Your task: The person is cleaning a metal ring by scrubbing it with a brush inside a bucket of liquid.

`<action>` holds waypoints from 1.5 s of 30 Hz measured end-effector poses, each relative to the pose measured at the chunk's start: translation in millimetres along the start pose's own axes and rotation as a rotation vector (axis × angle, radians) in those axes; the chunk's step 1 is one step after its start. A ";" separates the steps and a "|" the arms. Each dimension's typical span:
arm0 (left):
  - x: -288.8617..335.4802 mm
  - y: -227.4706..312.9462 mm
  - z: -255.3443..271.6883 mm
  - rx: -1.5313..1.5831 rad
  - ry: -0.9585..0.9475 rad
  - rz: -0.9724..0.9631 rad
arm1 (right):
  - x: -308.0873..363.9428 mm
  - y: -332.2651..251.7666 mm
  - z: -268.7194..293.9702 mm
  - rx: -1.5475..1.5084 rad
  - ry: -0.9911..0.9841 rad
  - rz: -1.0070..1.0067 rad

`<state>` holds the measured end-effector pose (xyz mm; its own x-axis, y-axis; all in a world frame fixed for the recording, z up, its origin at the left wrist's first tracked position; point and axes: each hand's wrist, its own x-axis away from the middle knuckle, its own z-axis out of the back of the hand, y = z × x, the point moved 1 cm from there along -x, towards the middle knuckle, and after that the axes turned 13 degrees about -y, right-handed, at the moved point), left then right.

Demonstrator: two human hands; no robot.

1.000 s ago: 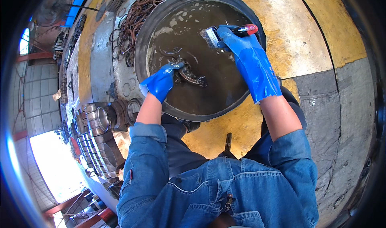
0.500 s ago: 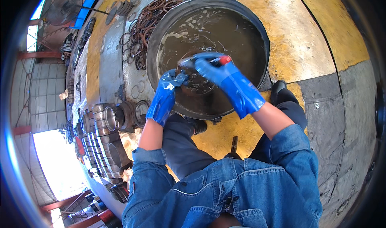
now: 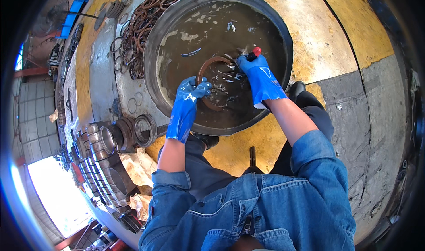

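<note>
A wide round metal basin (image 3: 152, 60) of murky brown liquid stands in front of me. My left hand (image 3: 192, 89), in a blue rubber glove, is closed round the left side of a rust-brown metal ring (image 3: 204, 68). The ring tilts, its lower part dipping into the liquid. Over the basin's right half, my gloved right hand (image 3: 256, 69) is wrapped round a tool with a red and black handle (image 3: 256, 52). Its working end is hidden at the liquid, near the ring's right side, so its kind does not show. Splashes and ripples (image 3: 228, 78) lie between the hands.
Several rusty rings (image 3: 139, 27) lie heaped beyond the basin's left side. Thin rings (image 3: 133, 104) rest on the floor nearer me. Stacked metal cylinders (image 3: 99, 149) and coiled rings (image 3: 144, 129) stand at the left beside brown paper (image 3: 139, 164). My shoes flank the basin's near edge.
My right hand has moved from above the ring down and right to the liquid. The ring now shows more clearly in my left hand. The whole view has shifted slightly.
</note>
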<state>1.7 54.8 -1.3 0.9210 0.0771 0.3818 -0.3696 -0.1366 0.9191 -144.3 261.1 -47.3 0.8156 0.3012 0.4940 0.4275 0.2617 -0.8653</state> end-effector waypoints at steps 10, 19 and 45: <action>-18.8 -33.5 27.6 -0.123 -0.069 -0.036 | 51.7 -35.6 -45.8 -0.096 -0.562 0.445; -3.4 0.6 -5.5 -0.145 -0.123 0.060 | -13.3 5.7 -1.6 0.080 0.085 -0.014; 2.7 0.1 -4.7 0.096 0.040 0.019 | 75.6 2.6 -36.4 1.012 -0.984 0.746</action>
<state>3.6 59.7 0.3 0.9076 0.1130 0.4043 -0.3716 -0.2318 0.8990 -67.4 251.2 -15.3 -0.0153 0.9773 0.2114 -0.6845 0.1439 -0.7146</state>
